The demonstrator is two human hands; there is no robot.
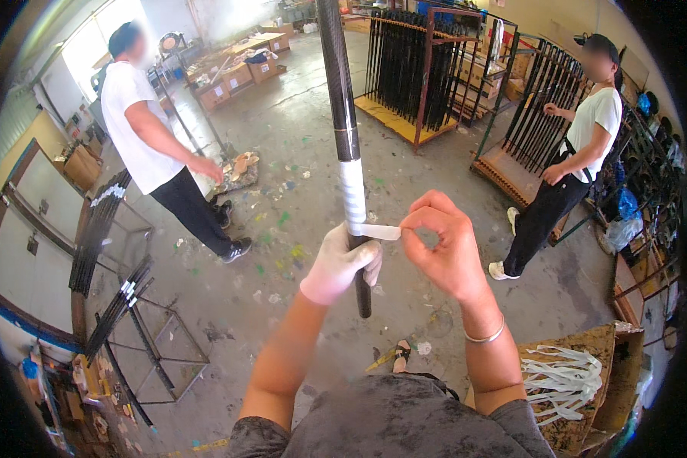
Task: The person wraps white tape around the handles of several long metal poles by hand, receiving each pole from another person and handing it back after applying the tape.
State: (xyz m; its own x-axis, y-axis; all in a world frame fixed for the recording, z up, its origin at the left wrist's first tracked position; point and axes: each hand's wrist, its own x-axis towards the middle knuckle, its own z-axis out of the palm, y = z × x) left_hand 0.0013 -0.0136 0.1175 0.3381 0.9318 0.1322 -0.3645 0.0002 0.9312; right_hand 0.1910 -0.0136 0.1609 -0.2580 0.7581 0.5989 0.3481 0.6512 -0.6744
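Note:
A long black tube [344, 107] stands nearly upright in front of me, its upper end beyond the top of the view. My left hand [340, 263], in a white glove, is closed round the tube near its lower end. Just above the glove, white tape [351, 187] is wound round the tube in overlapping turns. The loose end of the tape [382, 231] stretches off to the right. My bare right hand [441, 243] pinches that end between thumb and forefinger, a short way from the tube.
White strips [561, 382] hang over a brown board [599, 347] at lower right. Black tubes rest on a metal stand [156, 351] at left. Racks of black tubes [412, 72] stand ahead. One person [149, 114] stands at left, another [588, 130] at right.

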